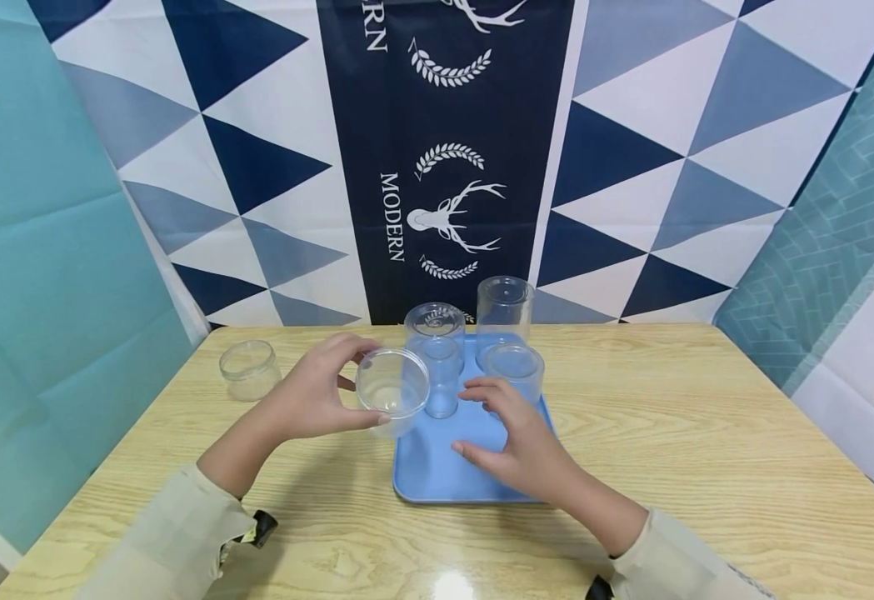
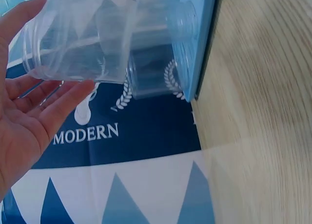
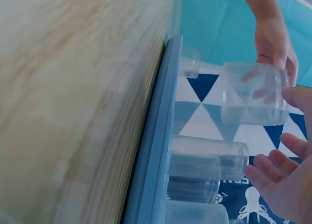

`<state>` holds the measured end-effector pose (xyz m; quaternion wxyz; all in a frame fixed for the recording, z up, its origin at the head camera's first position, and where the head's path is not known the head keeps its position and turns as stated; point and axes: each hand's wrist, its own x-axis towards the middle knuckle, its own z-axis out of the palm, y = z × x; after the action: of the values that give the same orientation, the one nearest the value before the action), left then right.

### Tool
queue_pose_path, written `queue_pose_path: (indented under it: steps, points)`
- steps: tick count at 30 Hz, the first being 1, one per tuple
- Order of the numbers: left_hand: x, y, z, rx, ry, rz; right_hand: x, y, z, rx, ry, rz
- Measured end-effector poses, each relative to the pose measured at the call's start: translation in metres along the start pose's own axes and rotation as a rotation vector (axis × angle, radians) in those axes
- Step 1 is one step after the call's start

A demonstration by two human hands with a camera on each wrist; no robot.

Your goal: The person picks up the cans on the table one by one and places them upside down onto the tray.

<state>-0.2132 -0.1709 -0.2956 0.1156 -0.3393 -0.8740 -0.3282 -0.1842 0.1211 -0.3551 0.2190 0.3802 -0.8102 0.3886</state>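
My left hand (image 1: 327, 387) grips a clear plastic jar (image 1: 392, 387) near its rim, thumb on the near side and fingers behind. In the right wrist view this jar (image 3: 253, 99) hangs above the blue tray (image 3: 163, 121). My right hand (image 1: 515, 437) hovers over the tray's right part, thumb and fingers spread apart, holding nothing. Just behind its fingertips stands a short clear jar (image 1: 515, 371). A narrow clear jar (image 1: 442, 379) stands on the tray between the hands. Farther back are a wide clear jar (image 1: 434, 325) and a tall one (image 1: 505, 308).
On the wooden table (image 1: 706, 433), a low clear jar (image 1: 250, 371) stands to the left, beyond my left forearm. A patterned cloth (image 1: 272, 150) hangs behind the table's back edge, and a teal cloth (image 1: 39, 233) hangs along the left side.
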Motion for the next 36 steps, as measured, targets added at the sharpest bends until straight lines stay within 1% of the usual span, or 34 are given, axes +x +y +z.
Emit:
queue_pose_path:
  steps: [2, 4, 8, 10, 12, 14, 18, 22, 24, 27, 29, 32, 34, 36]
  points:
    - [0.001, 0.003, 0.002, -0.037, 0.018, 0.024, 0.0, 0.0, -0.001, 0.08, 0.003, 0.069]
    - [0.001, 0.007, 0.004, -0.06, 0.035, 0.037, 0.001, 0.001, -0.003, 0.194, -0.009, 0.157]
    - [0.001, 0.013, 0.009, -0.099, 0.084, 0.06, 0.002, 0.002, -0.008, 0.463, -0.036, 0.392]
    - [0.001, 0.015, 0.012, -0.131, 0.113, 0.073, 0.003, 0.002, -0.011, 0.58, -0.041, 0.49]
    - [0.001, 0.017, 0.015, -0.17, 0.142, 0.084, 0.004, 0.002, -0.013, 0.681, -0.041, 0.55]
    - [0.001, 0.019, 0.019, -0.21, 0.166, 0.092, 0.004, 0.003, -0.014, 0.762, -0.041, 0.584]
    - [0.002, 0.022, 0.027, -0.286, 0.206, 0.1, 0.004, 0.005, -0.015, 0.917, -0.02, 0.609]
    - [0.004, 0.023, 0.038, -0.368, 0.255, 0.116, 0.003, 0.009, -0.015, 1.065, 0.016, 0.579]
    - [0.005, 0.024, 0.043, -0.43, 0.282, 0.129, 0.002, 0.009, -0.014, 1.142, 0.034, 0.561]
    - [0.006, 0.026, 0.051, -0.556, 0.306, 0.152, 0.003, 0.009, -0.013, 1.251, 0.057, 0.554]
    - [0.007, 0.028, 0.057, -0.64, 0.312, 0.162, 0.004, 0.008, -0.012, 1.325, 0.062, 0.544]
    - [0.008, 0.032, 0.065, -0.74, 0.305, 0.169, 0.005, 0.006, -0.012, 1.42, 0.062, 0.52]
    - [0.009, 0.034, 0.07, -0.796, 0.3, 0.172, 0.006, 0.005, -0.012, 1.469, 0.064, 0.5]
    - [0.009, 0.036, 0.074, -0.84, 0.3, 0.174, 0.006, 0.004, -0.013, 1.488, 0.071, 0.486]
